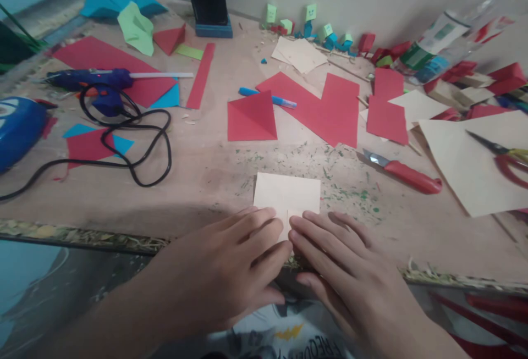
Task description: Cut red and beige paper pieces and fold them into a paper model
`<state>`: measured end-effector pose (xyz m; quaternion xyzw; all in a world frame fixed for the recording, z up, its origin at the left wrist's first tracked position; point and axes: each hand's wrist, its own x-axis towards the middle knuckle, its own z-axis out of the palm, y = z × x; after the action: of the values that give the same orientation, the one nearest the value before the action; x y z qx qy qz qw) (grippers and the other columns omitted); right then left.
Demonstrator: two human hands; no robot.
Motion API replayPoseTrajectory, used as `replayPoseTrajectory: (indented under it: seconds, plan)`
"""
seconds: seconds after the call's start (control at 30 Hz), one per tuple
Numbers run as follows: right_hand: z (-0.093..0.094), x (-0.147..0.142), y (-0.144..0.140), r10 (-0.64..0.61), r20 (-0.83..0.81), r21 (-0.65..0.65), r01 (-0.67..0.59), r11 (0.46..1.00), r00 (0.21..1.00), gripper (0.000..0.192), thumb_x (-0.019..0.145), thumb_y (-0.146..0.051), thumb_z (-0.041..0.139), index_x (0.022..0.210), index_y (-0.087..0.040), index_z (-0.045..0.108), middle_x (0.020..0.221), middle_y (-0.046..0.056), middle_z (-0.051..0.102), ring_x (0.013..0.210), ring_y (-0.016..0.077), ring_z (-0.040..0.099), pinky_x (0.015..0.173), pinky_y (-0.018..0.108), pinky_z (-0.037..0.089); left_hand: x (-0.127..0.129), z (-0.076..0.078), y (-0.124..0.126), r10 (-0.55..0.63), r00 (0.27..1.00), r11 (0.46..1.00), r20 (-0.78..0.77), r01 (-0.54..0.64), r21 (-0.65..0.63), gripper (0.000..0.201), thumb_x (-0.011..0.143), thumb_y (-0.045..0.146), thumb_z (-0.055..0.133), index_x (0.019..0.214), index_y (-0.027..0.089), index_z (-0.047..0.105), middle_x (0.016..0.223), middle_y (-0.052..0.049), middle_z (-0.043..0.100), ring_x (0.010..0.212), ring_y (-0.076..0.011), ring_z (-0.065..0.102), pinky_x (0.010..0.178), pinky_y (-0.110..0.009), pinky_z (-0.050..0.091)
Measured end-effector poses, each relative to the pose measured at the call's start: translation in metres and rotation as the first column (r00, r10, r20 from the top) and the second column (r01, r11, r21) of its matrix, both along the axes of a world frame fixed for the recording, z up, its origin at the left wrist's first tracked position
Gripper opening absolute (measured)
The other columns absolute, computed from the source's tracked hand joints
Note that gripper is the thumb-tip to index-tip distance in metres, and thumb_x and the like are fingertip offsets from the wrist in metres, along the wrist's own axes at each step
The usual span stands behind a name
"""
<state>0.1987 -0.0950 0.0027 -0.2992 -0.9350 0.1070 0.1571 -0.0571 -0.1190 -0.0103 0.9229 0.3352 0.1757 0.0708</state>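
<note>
A small cream sheet of paper [286,191] lies at the table's front edge, with a thin vertical line at its lower middle. Both hands press on its lower part from above. My left hand [243,249] rests with its fingers stretched over the lower left of the sheet. On the lower right lie the outstretched fingers of my right hand [338,254]. The fingertips of the two hands nearly meet at the line. The sheet's lower part is mostly hidden under the fingers.
A utility knife [412,176] lies to the right, beside scissors [509,155] on a cream sheet [462,166]. Red paper pieces [252,117] and a blue pen [284,101] are ahead. A glue gun [94,79] with its looped black cord [142,183] lies at left.
</note>
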Motion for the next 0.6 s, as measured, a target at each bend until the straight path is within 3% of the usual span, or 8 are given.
replayPoseTrajectory:
  seconds: [0.2, 0.43, 0.6]
  plan:
    - [-0.0006, 0.0001, -0.0006, 0.003, 0.011, 0.011, -0.003, 1.000, 1.000, 0.029, 0.106, -0.028, 0.060, 0.130, -0.015, 0.070, 0.142, 0.005, 0.071, 0.135, 0.0224, 0.063, 0.126, 0.039, 0.031, 0.0009, 0.0007, -0.0001, -0.003, 1.000, 1.000, -0.008, 0.003, 0.007, 0.055, 0.101, 0.050, 0.064, 0.135, 0.006, 0.061, 0.134, -0.016, 0.067, 0.128, -0.0328, 0.057, 0.111, -0.046, 0.050]
    - [0.0010, -0.0002, 0.0006, 0.017, -0.002, 0.043, -0.017, 0.999, 1.000, 0.030, 0.106, -0.028, 0.061, 0.130, -0.013, 0.071, 0.142, 0.005, 0.071, 0.137, 0.0218, 0.062, 0.133, 0.038, 0.020, 0.0025, -0.0008, 0.0011, 0.003, 1.000, 1.000, -0.007, -0.003, 0.023, 0.052, 0.101, 0.046, 0.065, 0.133, 0.005, 0.063, 0.131, -0.016, 0.068, 0.126, -0.0334, 0.059, 0.111, -0.047, 0.051]
    - [0.0012, 0.0016, -0.0021, 0.116, -0.032, 0.097, -0.112, 0.989, 0.993, 0.031, 0.103, -0.022, 0.065, 0.130, -0.008, 0.071, 0.140, 0.008, 0.072, 0.137, 0.0215, 0.063, 0.134, 0.042, 0.023, 0.0025, -0.0005, 0.0000, 0.008, 1.000, 0.999, -0.011, -0.008, 0.031, 0.051, 0.103, 0.048, 0.061, 0.130, 0.006, 0.064, 0.131, -0.017, 0.068, 0.127, -0.0331, 0.059, 0.112, -0.046, 0.051]
